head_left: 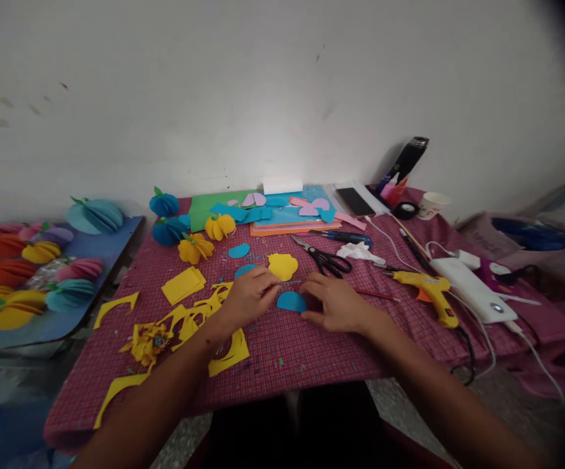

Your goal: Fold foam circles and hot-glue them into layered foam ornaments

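Near the middle of the desk (282, 358), the right hand (334, 303) has its grip on or against a folded blue paper piece (291, 301); whether it pinches it is unclear. The left hand (253, 296) has its fingertips close together beside that piece, what they hold too small to tell. Open black-handled scissors (324, 257) and a yellow scalloped paper shape (283, 267) lie just beyond the hands.

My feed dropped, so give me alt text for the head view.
Bare left hand and right hand flank a rounded blue paper piece on red checked cloth; black-handled scissors lie beyond, a yellow glue gun to the right.
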`<state>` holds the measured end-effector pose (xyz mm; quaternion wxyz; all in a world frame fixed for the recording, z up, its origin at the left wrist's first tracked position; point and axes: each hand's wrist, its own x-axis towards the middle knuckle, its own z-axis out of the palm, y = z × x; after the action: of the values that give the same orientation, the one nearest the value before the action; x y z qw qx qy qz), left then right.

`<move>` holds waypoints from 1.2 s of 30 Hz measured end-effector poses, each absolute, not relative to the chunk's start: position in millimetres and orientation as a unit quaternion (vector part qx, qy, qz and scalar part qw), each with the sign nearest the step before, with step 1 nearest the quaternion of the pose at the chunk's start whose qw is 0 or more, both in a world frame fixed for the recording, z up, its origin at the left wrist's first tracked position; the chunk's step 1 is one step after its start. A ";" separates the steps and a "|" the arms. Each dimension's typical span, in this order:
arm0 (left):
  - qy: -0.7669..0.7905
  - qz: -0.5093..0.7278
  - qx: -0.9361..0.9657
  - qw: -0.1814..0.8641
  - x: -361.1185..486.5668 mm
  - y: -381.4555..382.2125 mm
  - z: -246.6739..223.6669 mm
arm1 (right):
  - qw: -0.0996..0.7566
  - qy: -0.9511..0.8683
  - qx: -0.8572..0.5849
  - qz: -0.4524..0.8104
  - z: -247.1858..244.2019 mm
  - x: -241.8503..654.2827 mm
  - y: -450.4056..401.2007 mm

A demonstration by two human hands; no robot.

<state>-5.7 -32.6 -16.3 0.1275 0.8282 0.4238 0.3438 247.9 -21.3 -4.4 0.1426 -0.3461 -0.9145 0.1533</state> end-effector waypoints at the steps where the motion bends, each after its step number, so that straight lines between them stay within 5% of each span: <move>1: 0.421 0.344 0.829 0.128 -4.9 -33.0 -17.0 | 0.134 -0.919 -0.342 0.142 -4.9 247.0 -23.7; 36: 0.369 0.212 0.898 0.113 8.6 -44.5 -27.1 | 0.230 -0.922 -0.293 0.101 -34.3 253.3 -28.5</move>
<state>8.6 -44.5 -27.1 0.1128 0.8977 0.3692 0.2124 253.3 -28.5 -34.3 0.2302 -0.2932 -0.9224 0.1009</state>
